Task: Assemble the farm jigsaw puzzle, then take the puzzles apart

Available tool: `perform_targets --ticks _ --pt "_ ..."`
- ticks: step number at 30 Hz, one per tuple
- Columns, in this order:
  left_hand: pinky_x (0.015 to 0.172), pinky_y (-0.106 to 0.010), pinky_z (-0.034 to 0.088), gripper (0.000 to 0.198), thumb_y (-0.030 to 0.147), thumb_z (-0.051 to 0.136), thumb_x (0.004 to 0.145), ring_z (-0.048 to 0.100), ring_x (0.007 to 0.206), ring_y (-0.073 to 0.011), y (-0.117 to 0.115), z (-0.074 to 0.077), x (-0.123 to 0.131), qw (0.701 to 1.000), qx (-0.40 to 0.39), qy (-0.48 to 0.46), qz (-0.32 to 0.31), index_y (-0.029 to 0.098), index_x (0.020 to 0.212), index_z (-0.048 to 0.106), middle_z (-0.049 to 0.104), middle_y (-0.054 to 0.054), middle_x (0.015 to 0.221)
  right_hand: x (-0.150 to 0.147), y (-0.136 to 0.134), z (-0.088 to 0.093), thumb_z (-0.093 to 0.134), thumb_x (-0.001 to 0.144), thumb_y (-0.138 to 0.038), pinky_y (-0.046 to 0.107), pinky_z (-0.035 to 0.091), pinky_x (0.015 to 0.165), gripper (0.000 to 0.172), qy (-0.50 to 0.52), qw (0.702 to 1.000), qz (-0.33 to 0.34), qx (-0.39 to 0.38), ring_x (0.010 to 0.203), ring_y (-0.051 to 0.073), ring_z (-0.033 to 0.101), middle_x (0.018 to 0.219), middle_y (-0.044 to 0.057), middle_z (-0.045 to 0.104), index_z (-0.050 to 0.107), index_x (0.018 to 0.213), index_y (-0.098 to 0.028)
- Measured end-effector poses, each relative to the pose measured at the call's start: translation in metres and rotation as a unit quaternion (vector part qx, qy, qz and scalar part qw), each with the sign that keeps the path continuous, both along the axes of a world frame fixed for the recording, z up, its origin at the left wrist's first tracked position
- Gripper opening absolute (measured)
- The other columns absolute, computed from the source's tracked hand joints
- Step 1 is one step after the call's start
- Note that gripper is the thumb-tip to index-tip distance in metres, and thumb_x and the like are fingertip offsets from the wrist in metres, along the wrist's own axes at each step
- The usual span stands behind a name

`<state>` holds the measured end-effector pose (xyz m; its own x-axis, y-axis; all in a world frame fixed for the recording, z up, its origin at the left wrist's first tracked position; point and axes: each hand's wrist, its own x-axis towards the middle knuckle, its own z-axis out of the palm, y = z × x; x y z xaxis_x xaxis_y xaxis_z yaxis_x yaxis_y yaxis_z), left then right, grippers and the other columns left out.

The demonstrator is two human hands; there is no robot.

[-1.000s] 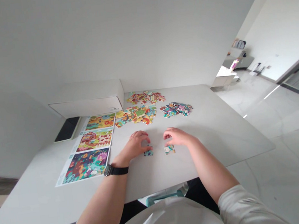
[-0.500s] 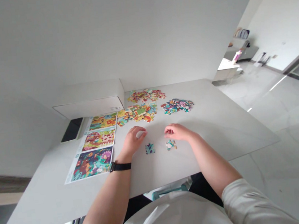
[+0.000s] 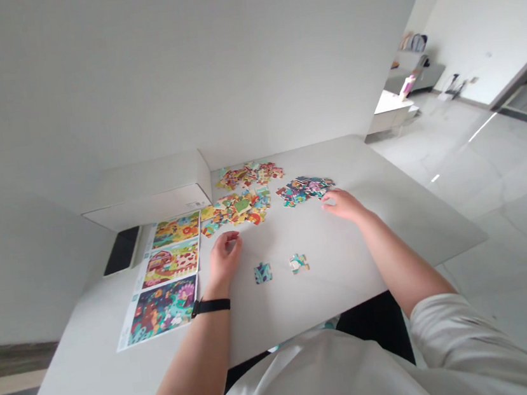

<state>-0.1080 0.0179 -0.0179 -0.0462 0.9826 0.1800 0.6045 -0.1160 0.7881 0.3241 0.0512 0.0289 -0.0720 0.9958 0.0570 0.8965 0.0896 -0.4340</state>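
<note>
Right hand [image 3: 344, 204]: open, empty, fingers at the edge of the blue-toned piece pile [image 3: 305, 190]. Left hand [image 3: 224, 258]: loosely curled, empty, resting on the table [image 3: 392, 226]. Two loose pieces [image 3: 262, 272] [image 3: 298, 262]: set apart near the front, clear of piles. Reference sheet [image 3: 164, 270]: flat at left for viewing.

A white table [image 3: 391, 220] stands against a plain white wall [image 3: 179, 60]. Past its right edge, a glossy pale floor [image 3: 509, 206] reflects light; a distant low cabinet [image 3: 390, 111] holds small items.
</note>
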Motion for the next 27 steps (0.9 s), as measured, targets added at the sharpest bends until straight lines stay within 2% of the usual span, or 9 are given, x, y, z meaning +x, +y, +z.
perform_targets --ticks 3,6,12,15,18,20,23,27 --pt "0.098 -0.039 0.058 0.035 0.049 0.06 0.09 0.072 0.103 -0.0249 0.0 -0.001 -0.002 1.0 0.003 0.013 -0.002 0.023 0.111 0.07 0.077 -0.01 0.115 0.029 0.019 -0.007 0.073 0.094 -0.03 0.04 0.048 0.112 0.027 -0.009 0.997 -0.07 0.037 0.12 0.029 0.068 0.128 0.016 0.074 0.078 0.118 -0.019" --pt "0.101 -0.041 0.057 0.033 0.048 0.06 0.091 0.072 0.107 -0.0265 0.001 -0.005 -0.004 0.999 0.01 0.029 -0.009 0.023 0.11 0.07 0.077 -0.01 0.116 0.038 0.037 -0.017 0.076 0.092 -0.037 0.043 0.046 0.116 0.047 -0.01 0.994 -0.093 0.059 0.129 0.032 0.064 0.138 0.02 0.069 0.07 0.134 -0.016" --pt "0.097 -0.043 0.058 0.033 0.048 0.061 0.09 0.073 0.103 -0.0276 0.004 -0.015 -0.008 0.999 0.03 0.035 -0.01 0.022 0.106 0.073 0.077 -0.011 0.111 0.009 0.068 -0.042 0.073 0.09 -0.066 0.052 0.034 0.126 0.092 -0.065 0.99 -0.114 0.061 0.154 0.042 0.041 0.163 0.026 0.048 0.047 0.16 -0.013" --pt "0.099 -0.042 0.058 0.03 0.047 0.061 0.091 0.073 0.103 -0.027 0.004 -0.015 -0.008 0.999 0.036 0.039 -0.012 0.023 0.105 0.073 0.077 -0.01 0.111 -0.013 0.078 -0.05 0.067 0.089 -0.079 0.061 0.025 0.129 0.104 -0.092 0.989 -0.1 0.064 0.16 0.047 0.029 0.173 0.024 0.035 0.039 0.167 -0.017" --pt "0.098 -0.041 0.058 0.028 0.046 0.06 0.093 0.072 0.104 -0.0265 0.002 -0.012 -0.007 0.998 0.042 0.039 -0.019 0.023 0.104 0.073 0.077 -0.009 0.11 -0.033 0.084 -0.053 0.063 0.089 -0.083 0.068 0.017 0.129 0.101 -0.114 0.989 -0.057 0.075 0.162 0.048 0.025 0.176 0.02 0.032 0.04 0.168 -0.024" --pt "0.096 -0.041 0.057 0.028 0.046 0.06 0.093 0.072 0.103 -0.0263 0.002 -0.011 -0.007 0.998 0.041 0.04 -0.02 0.023 0.102 0.074 0.076 -0.009 0.108 -0.042 0.089 -0.053 0.062 0.09 -0.082 0.07 0.016 0.129 0.094 -0.126 0.989 -0.026 0.075 0.161 0.048 0.027 0.174 0.017 0.036 0.046 0.165 -0.027" --pt "0.095 -0.04 0.057 0.027 0.045 0.06 0.094 0.072 0.102 -0.026 0.001 -0.009 -0.007 0.998 0.038 0.04 -0.022 0.023 0.102 0.074 0.076 -0.009 0.106 -0.046 0.097 -0.053 0.057 0.096 -0.077 0.07 0.021 0.128 0.081 -0.131 0.988 -0.008 0.076 0.156 0.046 0.036 0.169 0.016 0.045 0.053 0.161 -0.029" --pt "0.096 -0.039 0.056 0.026 0.044 0.059 0.095 0.071 0.102 -0.0256 -0.001 -0.005 -0.005 0.998 0.037 0.043 -0.024 0.023 0.1 0.074 0.075 -0.008 0.105 -0.039 0.107 -0.051 0.048 0.105 -0.063 0.069 0.027 0.126 0.064 -0.125 0.989 -0.023 0.081 0.149 0.042 0.044 0.162 0.018 0.052 0.059 0.156 -0.026"
